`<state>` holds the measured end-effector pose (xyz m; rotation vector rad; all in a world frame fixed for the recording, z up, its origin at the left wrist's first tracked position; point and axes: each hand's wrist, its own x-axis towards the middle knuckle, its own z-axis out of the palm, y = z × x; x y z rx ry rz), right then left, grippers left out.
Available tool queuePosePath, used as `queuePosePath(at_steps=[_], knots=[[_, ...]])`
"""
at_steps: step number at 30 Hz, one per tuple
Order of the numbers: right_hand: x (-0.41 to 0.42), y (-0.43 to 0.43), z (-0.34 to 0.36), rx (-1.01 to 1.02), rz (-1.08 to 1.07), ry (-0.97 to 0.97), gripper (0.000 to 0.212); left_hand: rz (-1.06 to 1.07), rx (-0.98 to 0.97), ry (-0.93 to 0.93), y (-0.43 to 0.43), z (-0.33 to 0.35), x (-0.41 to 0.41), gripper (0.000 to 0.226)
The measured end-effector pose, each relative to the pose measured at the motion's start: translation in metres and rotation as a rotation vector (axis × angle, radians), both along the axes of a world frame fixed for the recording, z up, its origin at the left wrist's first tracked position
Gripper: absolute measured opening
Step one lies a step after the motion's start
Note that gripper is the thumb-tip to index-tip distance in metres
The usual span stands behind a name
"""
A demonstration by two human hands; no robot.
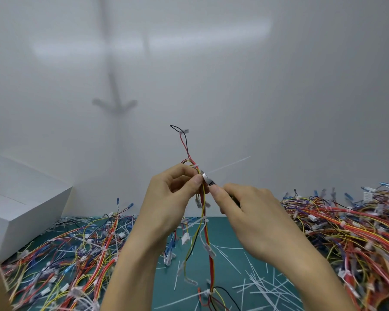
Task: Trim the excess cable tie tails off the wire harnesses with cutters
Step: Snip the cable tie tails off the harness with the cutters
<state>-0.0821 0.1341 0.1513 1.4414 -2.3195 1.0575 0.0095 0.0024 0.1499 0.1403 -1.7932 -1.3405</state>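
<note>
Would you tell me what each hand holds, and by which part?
Left hand pinches the wire harness near its upper tie; right hand grips the cutters by the handles.

Left hand [169, 194] and right hand [245, 212] are bare, like the 2 forearms [130, 265].

Harness [203, 198]: red, yellow and black wires, with a white tie tail [229, 164] (pale, faint against the grey-white wall). Cutters [208, 179] touching the harness: silver head, dark body. Mat [229, 234] below the harness: plain teal green, strewn with white cut tails [261, 279]. Left pile [76, 254], left of the harness: mixed red, yellow, blue, white. Right pile [346, 232], right of it: mainly red, orange, yellow. Box [20, 198], far left of the harness: plain white.
</note>
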Motion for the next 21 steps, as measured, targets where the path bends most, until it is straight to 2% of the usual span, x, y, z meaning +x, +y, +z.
queuePosePath(at_steps=[12, 21], knots=[[-0.0032, 0.0009, 0.0016, -0.013, 0.086, -0.151, 0.058, 0.092, -0.134, 0.007, 0.0, 0.0027, -0.0002, 0.009], [-0.0088, -0.003, -0.0013, -0.048, 0.228, -0.443, 0.055, 0.145, -0.175, 0.025, 0.0027, 0.0038, -0.0008, 0.009]])
